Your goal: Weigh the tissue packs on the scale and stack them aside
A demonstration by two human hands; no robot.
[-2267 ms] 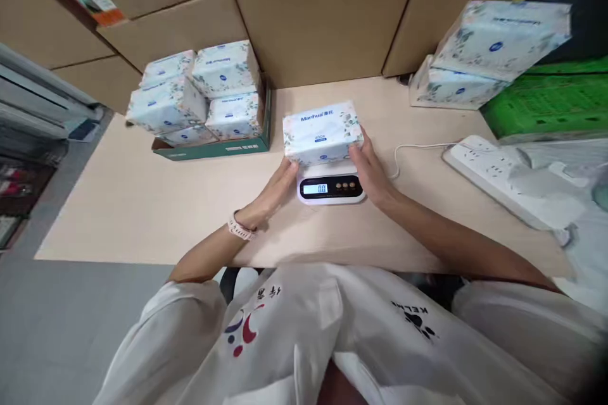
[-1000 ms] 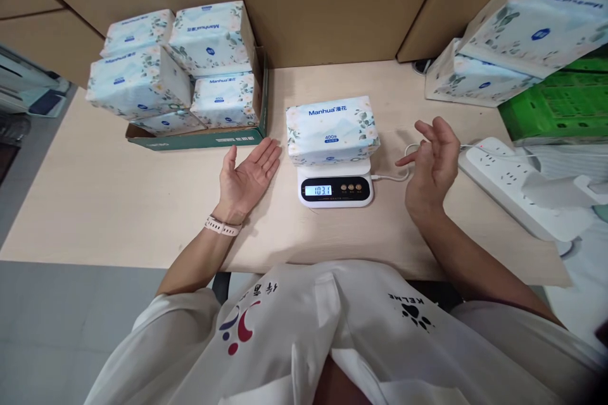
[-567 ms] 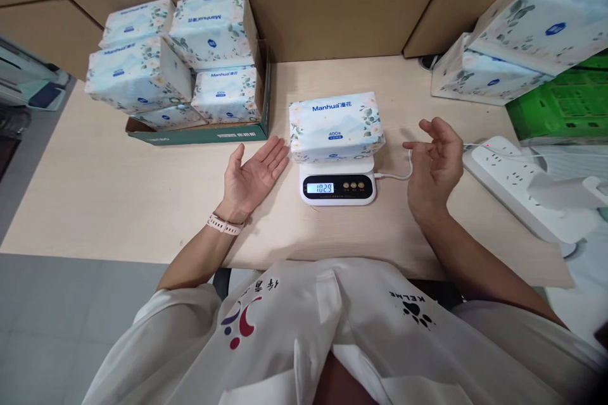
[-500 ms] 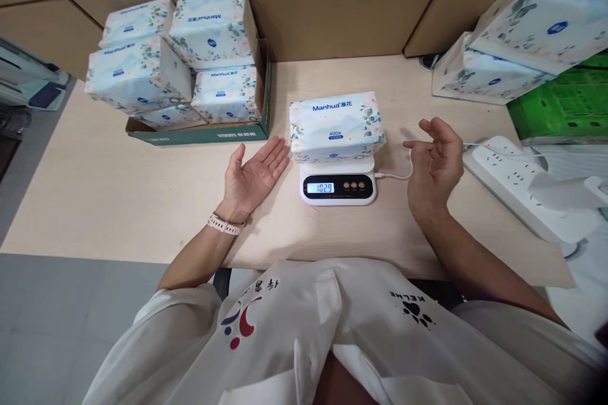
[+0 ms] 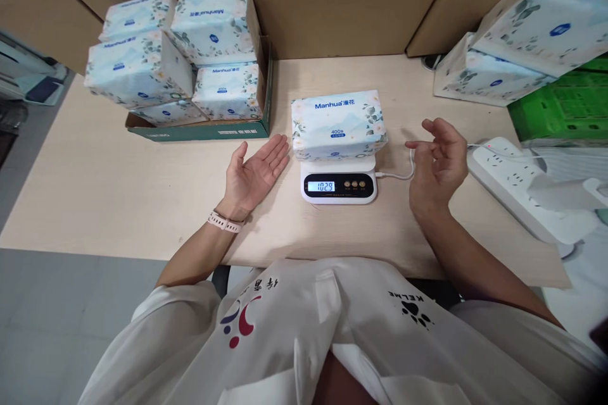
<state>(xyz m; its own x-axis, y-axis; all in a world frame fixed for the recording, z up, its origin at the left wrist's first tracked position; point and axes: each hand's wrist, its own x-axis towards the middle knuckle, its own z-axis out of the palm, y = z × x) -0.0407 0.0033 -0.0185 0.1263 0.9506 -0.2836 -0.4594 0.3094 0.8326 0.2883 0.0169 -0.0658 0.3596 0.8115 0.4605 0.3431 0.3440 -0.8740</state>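
Note:
A floral pack of tissues (image 5: pixel 339 125) rests on a white digital scale (image 5: pixel 338 188), whose lit display reads 102.9. My left hand (image 5: pixel 256 171) lies palm up on the left of the pack, fingers stretched out and empty, with the fingertips close to the pack's side. To the right of the scale, my right hand (image 5: pixel 437 164) is held apart from the pack, its fingers loosely bent and spread with nothing in them. The scale's white cable (image 5: pixel 396 175) runs toward my right hand and passes behind it.
On the left, a green cardboard tray (image 5: pixel 204 133) holds several tissue packs (image 5: pixel 213 25). More tissue packs (image 5: pixel 546 19) are stacked at the right beside a green package (image 5: pixel 565 101). A white power strip (image 5: pixel 527 186) lies near my right hand. Brown cartons (image 5: pixel 327 0) stand behind the table.
The view has shifted very slightly. Both hands, the tissue pack and the scale reading stay as they were.

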